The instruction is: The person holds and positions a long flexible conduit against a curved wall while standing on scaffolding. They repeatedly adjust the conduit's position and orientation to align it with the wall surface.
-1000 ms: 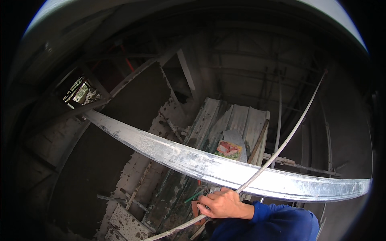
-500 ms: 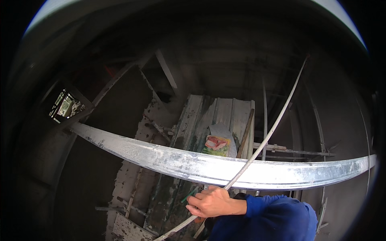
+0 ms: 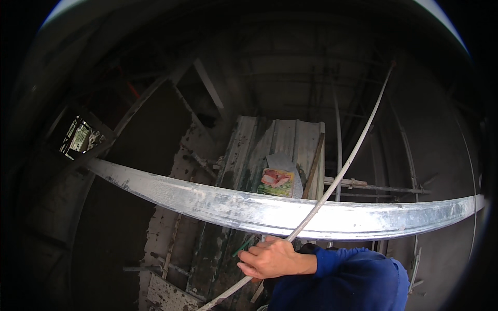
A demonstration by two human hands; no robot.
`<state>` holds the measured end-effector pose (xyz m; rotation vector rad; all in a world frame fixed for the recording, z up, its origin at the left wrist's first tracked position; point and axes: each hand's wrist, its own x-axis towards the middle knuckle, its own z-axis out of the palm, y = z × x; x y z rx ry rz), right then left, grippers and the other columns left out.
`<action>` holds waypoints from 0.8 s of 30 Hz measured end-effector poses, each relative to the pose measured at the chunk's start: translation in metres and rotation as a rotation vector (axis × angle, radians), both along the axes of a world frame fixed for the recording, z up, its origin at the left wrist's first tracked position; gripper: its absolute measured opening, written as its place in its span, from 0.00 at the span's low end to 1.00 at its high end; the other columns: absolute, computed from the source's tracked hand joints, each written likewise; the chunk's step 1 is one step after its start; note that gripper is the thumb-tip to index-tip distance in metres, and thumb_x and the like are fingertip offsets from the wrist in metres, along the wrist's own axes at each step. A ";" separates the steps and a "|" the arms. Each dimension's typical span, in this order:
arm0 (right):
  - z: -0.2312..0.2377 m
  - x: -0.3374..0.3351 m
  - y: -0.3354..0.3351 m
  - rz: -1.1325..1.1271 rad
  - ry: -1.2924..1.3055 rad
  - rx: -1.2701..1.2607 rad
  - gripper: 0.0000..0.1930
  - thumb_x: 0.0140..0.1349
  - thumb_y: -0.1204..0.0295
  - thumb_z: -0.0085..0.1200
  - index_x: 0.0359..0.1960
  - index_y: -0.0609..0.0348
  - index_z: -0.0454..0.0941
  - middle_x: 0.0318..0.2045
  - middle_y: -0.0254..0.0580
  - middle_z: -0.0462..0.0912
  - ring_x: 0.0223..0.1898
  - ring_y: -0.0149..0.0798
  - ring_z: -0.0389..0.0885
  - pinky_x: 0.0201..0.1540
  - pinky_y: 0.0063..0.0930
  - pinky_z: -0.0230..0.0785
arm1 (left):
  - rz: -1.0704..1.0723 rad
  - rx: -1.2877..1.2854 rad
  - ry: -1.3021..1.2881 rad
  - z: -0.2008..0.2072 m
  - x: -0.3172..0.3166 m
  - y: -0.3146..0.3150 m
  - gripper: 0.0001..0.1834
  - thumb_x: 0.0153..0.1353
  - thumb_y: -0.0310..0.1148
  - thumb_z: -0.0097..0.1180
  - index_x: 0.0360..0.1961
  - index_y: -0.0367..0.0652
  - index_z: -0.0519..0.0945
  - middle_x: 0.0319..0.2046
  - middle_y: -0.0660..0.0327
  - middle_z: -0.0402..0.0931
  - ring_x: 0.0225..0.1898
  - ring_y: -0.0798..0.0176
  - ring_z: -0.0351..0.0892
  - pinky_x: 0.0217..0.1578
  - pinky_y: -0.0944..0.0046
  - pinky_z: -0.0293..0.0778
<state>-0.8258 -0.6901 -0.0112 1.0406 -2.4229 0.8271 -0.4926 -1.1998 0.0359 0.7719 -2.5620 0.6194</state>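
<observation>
My right hand (image 3: 270,257) reaches in from the lower right in a blue sleeve (image 3: 345,277). Its fingers are wrapped round a long, thin, pale pole (image 3: 340,177). The pole slants from the upper right down past the hand to the lower edge, looking curved in this wide view. Just beyond my knuckles, a wide silvery metal bar (image 3: 249,210) spans the picture from left to right, and the pole crosses in front of it. Something small and green (image 3: 243,248) shows beside the fingers. My left hand is not in view.
Beyond the bar lie stained, ribbed metal planks (image 3: 282,137) bearing a colourful printed bag (image 3: 276,183) and a wooden stick (image 3: 314,166). Scaffold tubes (image 3: 386,189) stand at the right. A plaster-splashed board (image 3: 171,294) is at lower left. A lit opening (image 3: 80,139) shows far left.
The view has shifted slightly, so the bar, planks and bag appear a little higher and further left. My right hand keeps its grip on the pole.
</observation>
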 end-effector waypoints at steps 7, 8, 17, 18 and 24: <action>0.000 0.000 0.000 0.006 -0.015 0.022 0.10 0.60 0.57 0.58 0.27 0.46 0.78 0.11 0.27 0.72 0.15 0.30 0.77 0.18 0.25 0.64 | -0.024 0.053 0.003 0.002 -0.003 0.004 0.18 0.64 0.41 0.56 0.25 0.36 0.81 0.21 0.45 0.78 0.24 0.37 0.76 0.29 0.43 0.70; 0.000 0.000 0.000 0.007 -0.009 0.015 0.10 0.60 0.57 0.58 0.27 0.46 0.78 0.11 0.27 0.72 0.14 0.30 0.77 0.18 0.25 0.64 | -0.049 0.043 0.013 0.002 -0.003 0.005 0.18 0.64 0.41 0.56 0.24 0.37 0.81 0.21 0.45 0.78 0.25 0.37 0.76 0.29 0.43 0.70; 0.005 0.002 -0.001 -0.006 -0.024 0.030 0.13 0.62 0.56 0.56 0.24 0.48 0.75 0.12 0.28 0.72 0.15 0.33 0.78 0.20 0.27 0.65 | -0.022 -0.007 0.037 0.000 -0.005 0.004 0.20 0.64 0.43 0.54 0.21 0.38 0.79 0.20 0.44 0.76 0.23 0.36 0.73 0.29 0.43 0.68; 0.006 0.002 0.000 -0.008 -0.025 0.035 0.13 0.62 0.56 0.56 0.24 0.48 0.75 0.12 0.28 0.72 0.15 0.33 0.78 0.20 0.27 0.65 | -0.022 0.001 0.034 0.000 -0.005 0.004 0.20 0.64 0.43 0.54 0.21 0.38 0.78 0.20 0.43 0.76 0.24 0.36 0.73 0.29 0.43 0.68; 0.010 0.000 -0.001 0.015 -0.040 0.071 0.13 0.62 0.56 0.55 0.24 0.48 0.76 0.12 0.28 0.74 0.15 0.33 0.78 0.20 0.27 0.66 | -0.011 0.019 0.081 0.002 -0.009 0.012 0.20 0.63 0.42 0.54 0.19 0.38 0.77 0.18 0.43 0.74 0.23 0.36 0.73 0.28 0.42 0.67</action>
